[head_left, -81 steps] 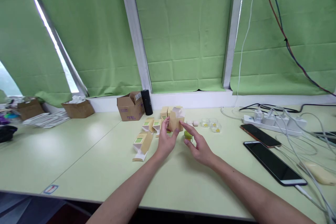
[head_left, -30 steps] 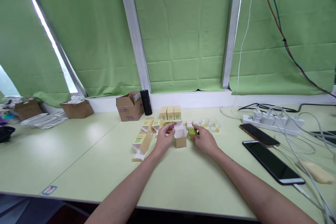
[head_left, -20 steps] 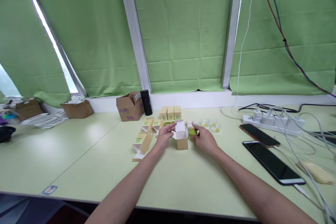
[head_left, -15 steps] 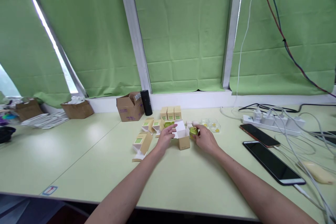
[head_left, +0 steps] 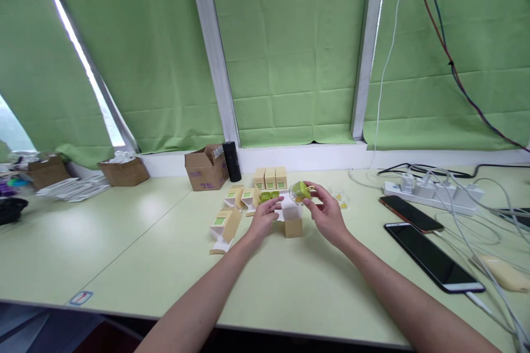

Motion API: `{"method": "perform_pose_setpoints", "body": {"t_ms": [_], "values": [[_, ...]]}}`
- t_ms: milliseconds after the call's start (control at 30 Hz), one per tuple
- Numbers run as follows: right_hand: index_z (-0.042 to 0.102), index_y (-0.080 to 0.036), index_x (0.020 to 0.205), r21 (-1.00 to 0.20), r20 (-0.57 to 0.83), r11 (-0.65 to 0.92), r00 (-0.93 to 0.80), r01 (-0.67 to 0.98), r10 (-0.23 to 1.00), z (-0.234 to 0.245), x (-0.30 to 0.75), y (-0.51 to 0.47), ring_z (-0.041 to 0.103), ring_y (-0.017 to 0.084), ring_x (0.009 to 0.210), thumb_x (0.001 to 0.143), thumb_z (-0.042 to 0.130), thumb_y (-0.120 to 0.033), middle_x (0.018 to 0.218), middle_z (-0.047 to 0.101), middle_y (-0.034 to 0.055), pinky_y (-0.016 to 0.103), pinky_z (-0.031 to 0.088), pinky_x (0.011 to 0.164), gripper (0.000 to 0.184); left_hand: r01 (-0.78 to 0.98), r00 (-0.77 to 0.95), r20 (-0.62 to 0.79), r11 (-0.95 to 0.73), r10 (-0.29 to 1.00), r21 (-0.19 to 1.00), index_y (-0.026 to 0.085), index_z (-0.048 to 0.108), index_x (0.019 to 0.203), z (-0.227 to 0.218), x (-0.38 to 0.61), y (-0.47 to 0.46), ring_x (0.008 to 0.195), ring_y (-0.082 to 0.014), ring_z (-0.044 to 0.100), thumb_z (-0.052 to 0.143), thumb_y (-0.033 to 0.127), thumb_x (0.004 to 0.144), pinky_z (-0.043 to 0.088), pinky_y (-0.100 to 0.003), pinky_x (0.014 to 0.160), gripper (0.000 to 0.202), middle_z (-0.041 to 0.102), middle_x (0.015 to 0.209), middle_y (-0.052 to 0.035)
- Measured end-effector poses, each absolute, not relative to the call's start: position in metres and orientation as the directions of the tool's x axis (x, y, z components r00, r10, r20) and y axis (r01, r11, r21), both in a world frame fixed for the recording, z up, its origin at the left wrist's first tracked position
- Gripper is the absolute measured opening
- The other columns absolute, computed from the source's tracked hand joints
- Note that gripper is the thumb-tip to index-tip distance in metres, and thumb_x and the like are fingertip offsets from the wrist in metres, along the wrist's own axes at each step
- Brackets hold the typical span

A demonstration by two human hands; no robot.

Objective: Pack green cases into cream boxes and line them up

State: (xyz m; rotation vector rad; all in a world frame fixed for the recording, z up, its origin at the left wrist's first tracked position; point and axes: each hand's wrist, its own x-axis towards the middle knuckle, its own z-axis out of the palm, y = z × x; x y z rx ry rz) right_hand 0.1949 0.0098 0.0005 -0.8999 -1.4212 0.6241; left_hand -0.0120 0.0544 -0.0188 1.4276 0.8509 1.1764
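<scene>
One green-topped container (head_left: 301,191) aslant in right hand (head_left: 329,216), base leftward

Your table (head_left: 153,270) is pale green. Ctr of frame you've an open sm. ctn (head_left: 293,229); 3 ctns in a row (head_left: 270,178) above it; tipped ctns (head_left: 228,224) ctr-left, green pcs (head_left: 269,196) nearby. Mid-left: cardbd box (head_left: 202,171), blk cylinder (head_left: 232,162). Right: clear cups (head_left: 342,201), pwr strip (head_left: 426,197), phones (head_left: 434,256).

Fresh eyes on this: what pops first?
Green blinds fill most of the upper half. Below, near the centre, the right hand holds a small green and clear container by an open carton. At right, two phones lie near a white power strip.
</scene>
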Motion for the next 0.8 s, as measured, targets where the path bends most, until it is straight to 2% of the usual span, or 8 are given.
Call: {"method": "perform_pose_setpoints", "body": {"t_ms": [200,400,600,800], "values": [[0.062,-0.027,0.132,-0.805,0.571,0.562,-0.01,0.189,0.821,0.004,0.193,0.005,0.067,0.025,0.105,0.092,0.06,-0.039,0.137,0.064,0.0102,0.025,0.051,0.055,0.042,-0.118,0.283,0.211,-0.184,0.936,0.976,0.016,0.074,0.121,-0.016,-0.01,0.053,0.093,-0.0228,0.07,0.061,0.013,0.057,0.048,-0.031,0.083,0.065,0.078,0.106,-0.0094],[0.063,-0.027,0.131,-0.794,0.566,0.542,0.008,0.275,0.825,0.003,0.202,0.013,0.07,0.022,0.091,0.091,0.06,-0.039,0.132,0.067,0.0098,0.024,0.044,0.05,0.042,-0.104,0.298,0.212,-0.189,0.931,0.977,0.016,0.073,0.122,-0.016,-0.011,0.051,0.096,-0.0232,0.07,0.061,0.014,0.058,0.049,-0.032,0.085,0.065,0.078,0.107,-0.0093],[0.064,-0.028,0.129,-0.77,0.556,0.543,-0.065,0.334,0.829,-0.002,0.21,0.02,0.069,0.019,0.084,0.092,0.059,-0.034,0.136,0.066,0.0075,0.032,0.056,0.067,0.038,-0.085,0.272,0.217,-0.202,0.938,0.976,0.017,0.075,0.121,-0.017,-0.013,0.051,0.096,-0.0213,0.068,0.061,0.012,0.059,0.048,-0.029,0.083,0.064,0.076,0.102,-0.0076],[0.064,-0.027,0.127,-0.801,0.517,0.517,-0.085,0.303,0.852,-0.003,0.21,0.021,0.072,0.017,0.075,0.093,0.059,-0.036,0.136,0.066,0.0077,0.037,0.06,0.077,0.035,-0.077,0.244,0.216,-0.203,0.945,0.976,0.017,0.077,0.118,-0.016,-0.012,0.051,0.102,-0.0227,0.067,0.061,0.01,0.058,0.049,-0.028,0.082,0.062,0.076,0.102,-0.0083]]}}
